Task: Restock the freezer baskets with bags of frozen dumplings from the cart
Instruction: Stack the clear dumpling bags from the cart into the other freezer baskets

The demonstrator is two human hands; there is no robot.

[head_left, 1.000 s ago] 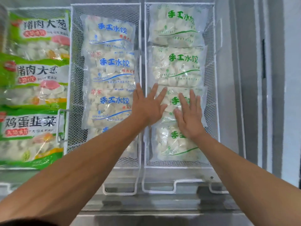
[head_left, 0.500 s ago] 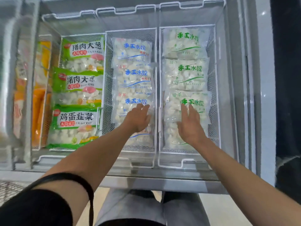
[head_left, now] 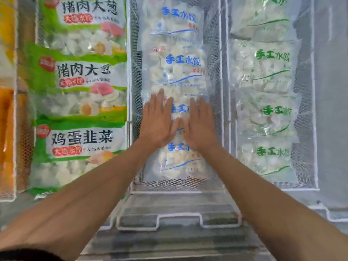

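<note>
The middle wire basket (head_left: 135, 183) holds a row of clear dumpling bags with blue lettering (head_left: 180, 66). My left hand (head_left: 157, 121) and my right hand (head_left: 199, 125) lie flat side by side on the third bag from the back, fingers spread, thumbs nearly touching, gripping nothing. The nearest blue-lettered bag (head_left: 178, 162) lies just below my wrists. The right basket (head_left: 316, 185) holds similar bags with green lettering (head_left: 271, 113). The left basket holds green printed dumpling bags (head_left: 81, 140).
Orange packages (head_left: 7, 129) fill the far-left basket. White wire basket handles (head_left: 160, 221) and the freezer's grey front ledge (head_left: 169, 242) lie below my forearms. The freezer's inner wall (head_left: 333, 110) is on the right. The cart is out of view.
My hands have shifted left from the green-lettered bags in the right basket onto a blue-lettered bag in the middle basket. The camera has moved closer and left.
</note>
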